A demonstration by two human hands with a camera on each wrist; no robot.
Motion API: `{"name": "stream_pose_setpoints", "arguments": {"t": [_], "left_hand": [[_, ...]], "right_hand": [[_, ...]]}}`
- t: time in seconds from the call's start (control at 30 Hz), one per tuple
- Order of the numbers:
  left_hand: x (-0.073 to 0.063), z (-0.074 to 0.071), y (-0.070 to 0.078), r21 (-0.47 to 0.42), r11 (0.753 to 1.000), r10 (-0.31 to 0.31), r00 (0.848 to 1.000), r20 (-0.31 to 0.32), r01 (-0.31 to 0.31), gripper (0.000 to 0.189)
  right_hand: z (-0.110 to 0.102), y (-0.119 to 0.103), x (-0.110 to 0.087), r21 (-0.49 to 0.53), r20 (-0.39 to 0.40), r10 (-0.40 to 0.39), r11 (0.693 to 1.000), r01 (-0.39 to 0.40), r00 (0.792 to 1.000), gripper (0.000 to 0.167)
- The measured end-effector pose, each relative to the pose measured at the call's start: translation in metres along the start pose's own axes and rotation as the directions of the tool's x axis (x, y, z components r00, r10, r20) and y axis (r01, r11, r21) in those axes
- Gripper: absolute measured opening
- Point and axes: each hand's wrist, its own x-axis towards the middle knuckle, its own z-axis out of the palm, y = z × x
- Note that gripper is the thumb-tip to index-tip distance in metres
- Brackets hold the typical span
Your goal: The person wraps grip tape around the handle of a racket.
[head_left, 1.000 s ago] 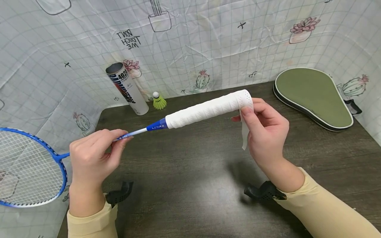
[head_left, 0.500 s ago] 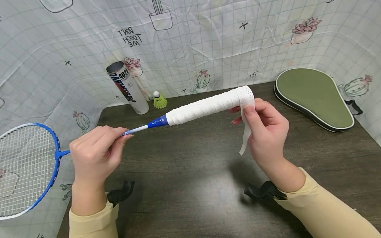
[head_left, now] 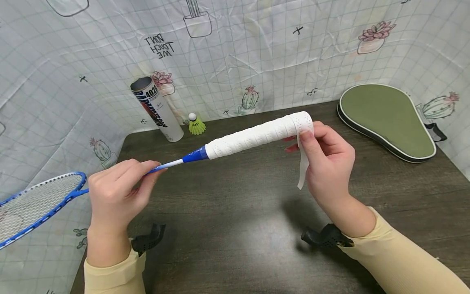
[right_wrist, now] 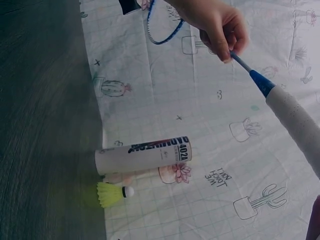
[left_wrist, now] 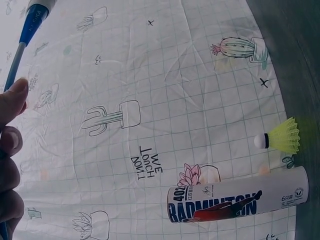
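Observation:
A blue badminton racket is held up over the table, its handle wrapped in white perforated grip tape. My left hand pinches the racket's shaft between thumb and fingers; the strung head juts out to the left. At the butt end, my right hand pinches the tape, and a short loose tail of it hangs below the thumb. In the left wrist view my left fingers curl at the shaft. The right wrist view shows the wrapped handle and my left hand beyond it.
A badminton tube stands upright at the back left of the dark wooden table, with a yellow shuttlecock beside it. An olive paddle-shaped case lies at the back right. A printed cloth hangs behind.
The racket has turned about its shaft, first one way and then back, so its head now appears narrower. The tape's loose tail hangs slightly longer than a second ago. Both hands keep their places.

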Motion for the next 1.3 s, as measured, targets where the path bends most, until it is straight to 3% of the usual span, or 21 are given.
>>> {"name": "stream_pose_setpoints", "arguments": {"t": [0.2, 0.37, 0.63, 0.77, 1.03, 1.3], "left_hand": [[0.0017, 0.0015, 0.0007, -0.015, 1.000, 0.012, 1.000, -0.023, -0.012, 0.033], [0.0016, 0.0045, -0.0012, 0.006, 1.000, 0.024, 0.998, -0.058, -0.023, 0.030], [0.0005, 0.0034, 0.0004, 0.072, 0.997, -0.010, 0.998, -0.066, 0.015, 0.033], [0.0021, 0.0027, 0.0023, 0.061, 0.998, -0.003, 0.998, -0.067, 0.007, 0.035], [0.0039, -0.0011, 0.0032, 0.024, 1.000, -0.020, 1.000, -0.012, 0.020, 0.037], [0.0000, 0.0022, -0.0008, -0.018, 1.000, -0.012, 0.996, -0.086, 0.011, 0.032]], "right_hand": [[0.0006, -0.0005, 0.0011, 0.074, 0.009, -0.025, 0.997, 0.025, 1.000, 0.012], [0.0015, -0.0013, 0.0027, 0.075, -0.012, -0.030, 0.997, 0.031, 0.999, 0.015], [0.0024, -0.0026, 0.0023, 0.053, 0.016, -0.008, 0.999, 0.008, 1.000, 0.018], [0.0028, -0.0023, 0.0023, 0.037, 0.005, -0.009, 0.999, 0.009, 1.000, 0.019], [0.0011, -0.0033, 0.0006, 0.018, 0.033, -0.010, 1.000, 0.009, 0.999, 0.027], [0.0017, -0.0014, 0.0009, 0.009, 0.007, -0.011, 1.000, 0.011, 1.000, 0.018]]}}
